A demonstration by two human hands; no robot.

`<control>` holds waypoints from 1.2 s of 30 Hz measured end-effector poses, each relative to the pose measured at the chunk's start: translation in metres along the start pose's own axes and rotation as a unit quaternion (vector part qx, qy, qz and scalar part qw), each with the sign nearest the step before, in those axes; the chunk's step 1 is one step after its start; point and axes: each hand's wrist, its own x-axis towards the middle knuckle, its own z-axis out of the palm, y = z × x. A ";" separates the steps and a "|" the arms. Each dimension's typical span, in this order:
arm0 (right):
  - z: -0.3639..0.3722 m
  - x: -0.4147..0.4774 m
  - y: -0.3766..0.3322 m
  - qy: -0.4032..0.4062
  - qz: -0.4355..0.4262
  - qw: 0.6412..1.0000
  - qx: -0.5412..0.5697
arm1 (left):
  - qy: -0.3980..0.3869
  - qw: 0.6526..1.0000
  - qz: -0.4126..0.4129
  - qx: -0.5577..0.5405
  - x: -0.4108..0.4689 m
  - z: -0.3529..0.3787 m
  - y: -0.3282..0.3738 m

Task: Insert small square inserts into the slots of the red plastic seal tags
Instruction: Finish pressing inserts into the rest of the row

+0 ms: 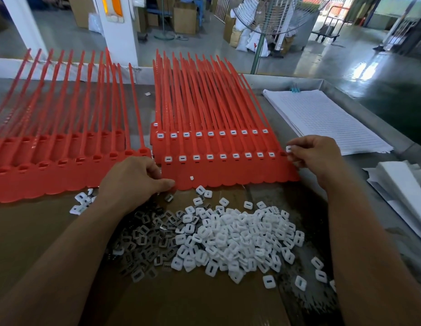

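Nearly through the front row: right hand pinches a white square insert just beside the last empty slot of the red seal tag strip. Left hand grips the strip's near-left corner. Risks: the insert goes in tilted and jams; the strip slides on the bench if that grip slackens; the stray insert gets knocked off.

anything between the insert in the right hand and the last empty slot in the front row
Nothing visible. The right hand pinches the insert right beside the empty slot at the row's right end. The left hand holds the far corner of the tag sheet, well away.
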 end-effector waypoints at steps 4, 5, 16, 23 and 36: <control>0.003 0.001 0.007 0.030 -0.022 0.999 -0.009 | -0.002 1.000 0.005 -0.001 -0.001 0.000 -0.001; 0.005 0.002 0.009 0.034 -0.023 0.999 -0.011 | -0.002 1.000 0.006 0.001 -0.001 0.001 -0.001; 0.014 0.009 0.021 0.008 -0.027 0.996 -0.088 | -0.003 1.000 0.010 0.004 0.000 0.001 -0.003; 0.014 0.009 0.020 0.020 -0.031 0.997 -0.074 | -0.003 1.000 0.014 0.003 -0.001 0.001 -0.003; 0.014 0.011 0.018 0.001 0.012 0.999 -0.036 | 0.002 1.000 0.011 0.004 0.001 0.002 -0.002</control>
